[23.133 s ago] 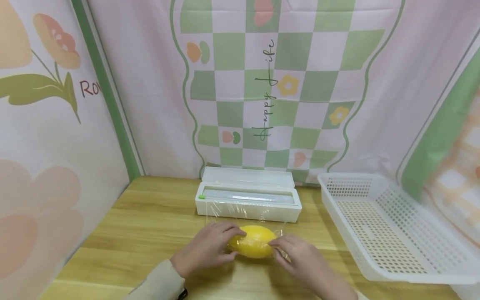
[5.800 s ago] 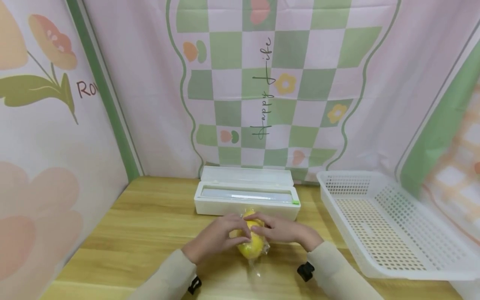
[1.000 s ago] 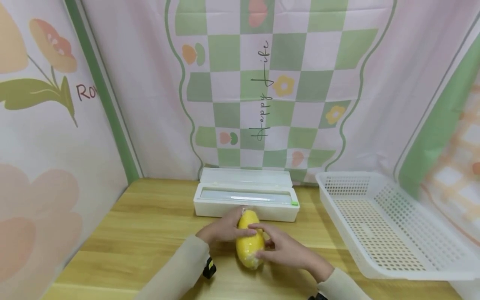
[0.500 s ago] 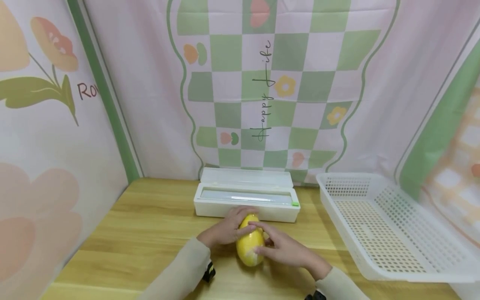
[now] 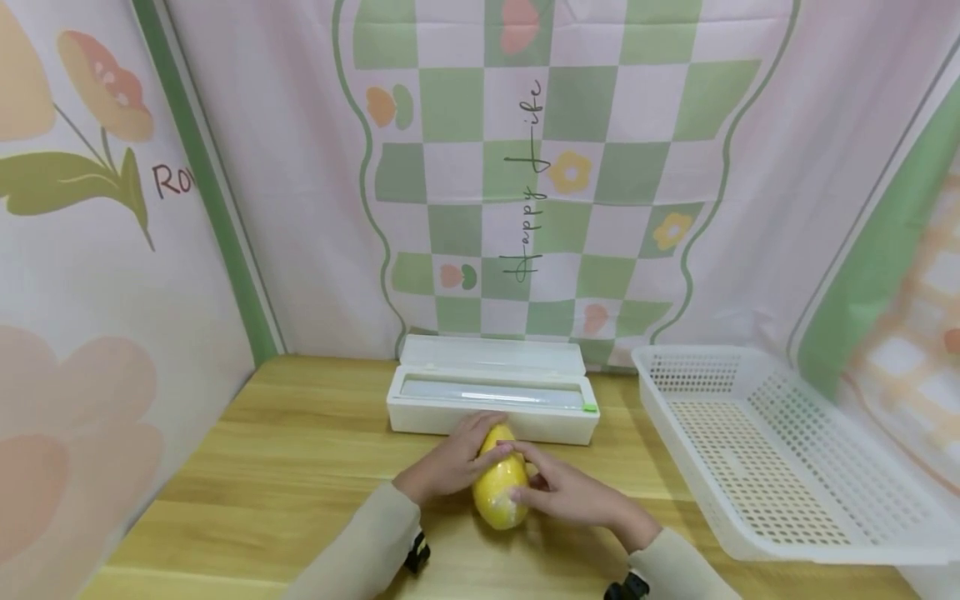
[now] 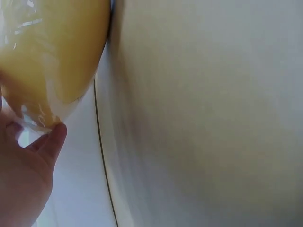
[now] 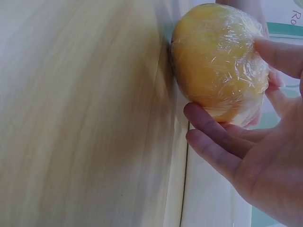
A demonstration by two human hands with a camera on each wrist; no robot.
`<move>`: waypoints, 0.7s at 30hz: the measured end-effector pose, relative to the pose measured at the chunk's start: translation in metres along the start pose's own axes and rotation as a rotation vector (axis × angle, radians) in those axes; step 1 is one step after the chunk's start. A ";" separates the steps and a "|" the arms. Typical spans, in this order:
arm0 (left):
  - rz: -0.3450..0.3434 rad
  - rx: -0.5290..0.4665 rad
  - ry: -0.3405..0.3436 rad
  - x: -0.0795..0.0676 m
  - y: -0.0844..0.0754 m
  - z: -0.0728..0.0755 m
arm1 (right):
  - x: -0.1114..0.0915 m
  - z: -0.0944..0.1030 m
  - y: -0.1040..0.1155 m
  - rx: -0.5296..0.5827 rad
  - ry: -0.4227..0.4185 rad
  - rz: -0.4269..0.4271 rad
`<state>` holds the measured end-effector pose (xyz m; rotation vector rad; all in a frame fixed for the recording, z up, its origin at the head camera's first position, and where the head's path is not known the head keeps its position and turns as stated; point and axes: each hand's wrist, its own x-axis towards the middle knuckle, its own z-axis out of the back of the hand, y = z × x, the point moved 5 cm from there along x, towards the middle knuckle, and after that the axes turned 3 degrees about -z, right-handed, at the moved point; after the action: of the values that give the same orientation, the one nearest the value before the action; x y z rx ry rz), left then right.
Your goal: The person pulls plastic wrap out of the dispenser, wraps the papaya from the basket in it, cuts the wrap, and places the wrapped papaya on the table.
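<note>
A smooth, oval yellow fruit (image 5: 500,486) stands lengthwise on the table, wrapped in clear cling film that shows creases and shine in the right wrist view. My left hand (image 5: 454,461) grips its far left side, the thumb across the top. From the right, my right hand (image 5: 573,493) holds it between thumb and fingers. In the left wrist view, my left hand (image 6: 26,172) touches the film-covered end of the fruit (image 6: 57,52). The right wrist view shows my right hand (image 7: 270,151) with fingertips along the wrapped fruit (image 7: 213,61). The fruit's underside is hidden.
Just beyond the hands sits a white cling film dispenser (image 5: 491,421), its lid (image 5: 491,354) raised and a green slider (image 5: 590,407) at its right end. A white perforated basket (image 5: 720,492) stands on the right of the wooden table (image 5: 247,483). Patterned curtains hang behind.
The fruit has turned from crosswise to lengthwise, and film once stretching from the dispenser now wraps it. The green slider went from left end to right. Over the last second the hands shift only slightly.
</note>
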<state>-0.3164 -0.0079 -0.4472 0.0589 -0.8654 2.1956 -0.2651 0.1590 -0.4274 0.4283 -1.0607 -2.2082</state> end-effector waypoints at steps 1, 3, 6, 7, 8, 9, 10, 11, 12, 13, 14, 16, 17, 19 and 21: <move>-0.003 0.002 -0.012 -0.001 -0.001 0.001 | 0.000 0.000 -0.001 -0.004 0.000 -0.005; -0.004 0.009 -0.026 -0.003 -0.005 0.002 | 0.001 0.000 -0.001 0.002 0.004 -0.010; 0.017 0.057 -0.002 -0.006 -0.009 0.003 | 0.002 0.000 0.001 0.006 0.008 -0.009; 0.029 0.083 0.014 -0.007 -0.012 0.003 | 0.002 0.001 0.001 0.011 0.012 -0.009; 0.040 0.112 0.029 -0.007 -0.014 0.003 | 0.002 0.001 0.002 0.017 0.016 -0.008; 0.050 0.145 0.044 -0.008 -0.016 0.003 | 0.002 0.001 0.002 0.017 0.019 -0.005; 0.055 0.180 0.058 -0.008 -0.019 0.003 | 0.002 0.001 0.002 0.020 0.022 -0.004; 0.053 0.216 0.071 -0.008 -0.021 0.003 | 0.002 0.001 0.002 0.028 0.024 -0.001; 0.053 0.242 0.080 -0.009 -0.024 0.003 | 0.001 0.001 0.002 0.038 0.026 -0.002; 0.052 0.258 0.085 -0.009 -0.027 0.003 | 0.002 0.001 0.002 0.040 0.025 -0.003; 0.049 0.269 0.090 -0.009 -0.029 0.003 | 0.002 0.001 0.002 0.046 0.024 -0.003; 0.043 0.277 0.101 -0.009 -0.032 0.002 | 0.002 0.001 0.001 0.063 0.025 -0.009; 0.040 0.270 0.100 -0.009 -0.033 0.001 | 0.003 0.001 0.000 0.068 0.025 -0.010; 0.040 0.246 0.095 -0.009 -0.033 0.001 | 0.004 0.001 -0.002 0.076 0.027 -0.015; 0.036 0.227 0.083 -0.009 -0.033 0.001 | 0.004 0.001 -0.004 0.085 0.038 -0.023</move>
<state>-0.2879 0.0012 -0.4304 0.0628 -0.5733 2.3043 -0.2706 0.1586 -0.4296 0.5201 -1.1379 -2.1722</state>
